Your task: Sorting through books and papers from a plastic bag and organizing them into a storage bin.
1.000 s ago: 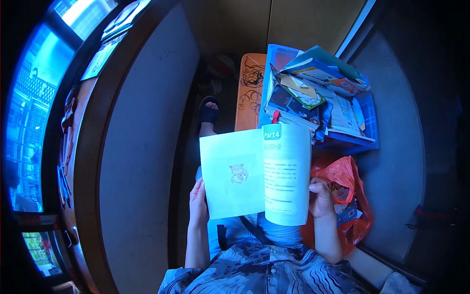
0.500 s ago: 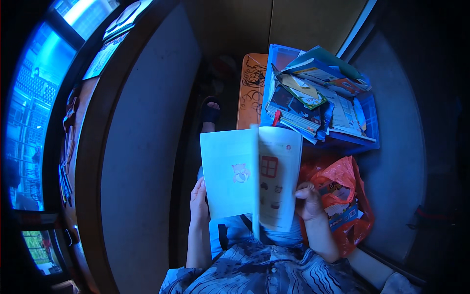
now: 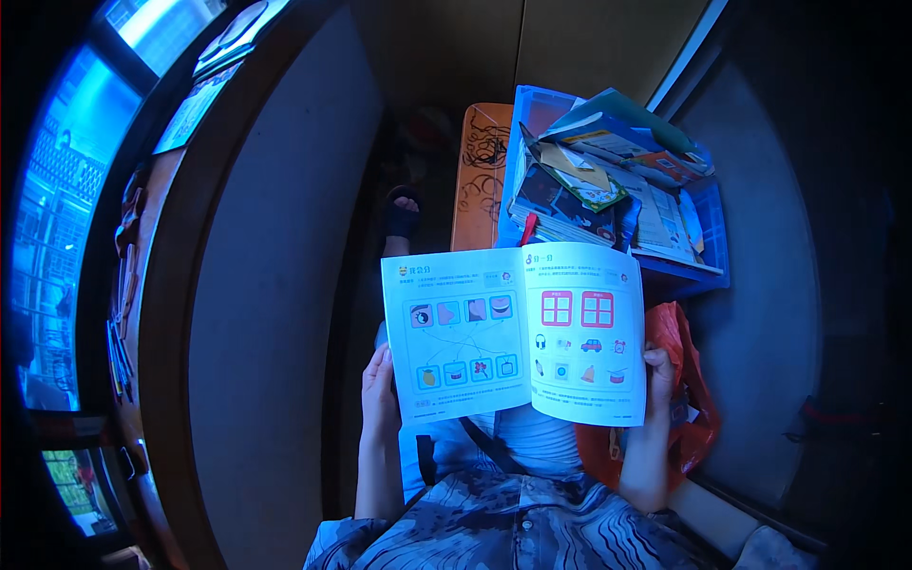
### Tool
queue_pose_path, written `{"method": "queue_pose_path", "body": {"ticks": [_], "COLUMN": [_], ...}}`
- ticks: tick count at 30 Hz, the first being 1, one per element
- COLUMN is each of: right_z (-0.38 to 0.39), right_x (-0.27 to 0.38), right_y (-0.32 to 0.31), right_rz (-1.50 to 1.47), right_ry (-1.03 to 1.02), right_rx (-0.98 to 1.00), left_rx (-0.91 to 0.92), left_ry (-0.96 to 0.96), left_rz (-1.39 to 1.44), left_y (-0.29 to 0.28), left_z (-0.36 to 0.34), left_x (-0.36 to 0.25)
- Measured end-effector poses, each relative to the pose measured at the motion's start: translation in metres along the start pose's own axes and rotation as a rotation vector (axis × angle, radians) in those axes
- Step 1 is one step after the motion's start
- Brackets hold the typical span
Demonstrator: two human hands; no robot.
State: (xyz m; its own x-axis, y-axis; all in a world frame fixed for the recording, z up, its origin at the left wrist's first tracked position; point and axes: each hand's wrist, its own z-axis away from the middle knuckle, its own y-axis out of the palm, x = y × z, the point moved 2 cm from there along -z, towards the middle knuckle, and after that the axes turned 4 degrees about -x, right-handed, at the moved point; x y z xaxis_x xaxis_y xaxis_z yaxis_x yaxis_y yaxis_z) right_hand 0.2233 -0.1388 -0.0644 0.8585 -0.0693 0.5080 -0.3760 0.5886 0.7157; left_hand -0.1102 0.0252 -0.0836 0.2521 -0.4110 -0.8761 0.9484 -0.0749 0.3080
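Observation:
An open workbook (image 3: 465,389) is spread above my lap, its two pages showing small coloured pictures. On the left page, thin drawn lines run between two rows of pictures. My left hand (image 3: 379,372) grips the outer edge of the left page, with the thumb on top. At the right page's outer edge, my right hand (image 3: 657,371) is closed on the paper, its other fingers partly hidden behind the book.
Beyond the workbook, a blue plastic bin (image 3: 714,204) full of books and papers rests by a scribbled orange bench (image 3: 475,204). A red plastic bag (image 3: 701,446) lies to the right. At left runs a wooden ledge (image 3: 157,228) with pens and papers.
A page that stood upright mid-turn now lies flat, so both pages show in full. My right hand has moved right with the page edge; my left hand keeps its grip.

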Motion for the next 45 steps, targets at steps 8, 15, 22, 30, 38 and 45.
{"method": "queue_pose_path", "body": {"ticks": [8, 15, 22, 30, 38, 45], "right_z": [0.001, -0.003, 0.004, 0.014, 0.026, 0.037], "right_x": [-0.011, -0.018, -0.012, 0.002, 0.001, -0.004], "right_y": [0.002, 0.024, 0.042, 0.039, 0.090, 0.107], "right_rz": [0.019, 0.204, 0.609, 1.413, 1.783, 2.040], "right_ry": [-0.010, -0.051, -0.379, -0.577, -0.907, -0.852], "right_rx": [0.042, 0.029, -0.053, 0.072, 0.356, 0.708], "left_rx": [-0.037, 0.192, 0.319, 0.442, -0.020, 0.857], "left_ry": [-0.018, 0.062, -0.136, -0.213, 1.149, 0.922], "left_rz": [-0.048, 0.166, 0.237, 0.243, -0.671, -1.396], "left_y": [0.008, 0.033, 0.088, 0.099, 0.118, 0.159], "left_z": [0.009, 0.032, 0.045, 0.066, 0.080, 0.062], "left_x": [-0.007, -0.032, 0.002, 0.019, -0.069, -0.079]}}
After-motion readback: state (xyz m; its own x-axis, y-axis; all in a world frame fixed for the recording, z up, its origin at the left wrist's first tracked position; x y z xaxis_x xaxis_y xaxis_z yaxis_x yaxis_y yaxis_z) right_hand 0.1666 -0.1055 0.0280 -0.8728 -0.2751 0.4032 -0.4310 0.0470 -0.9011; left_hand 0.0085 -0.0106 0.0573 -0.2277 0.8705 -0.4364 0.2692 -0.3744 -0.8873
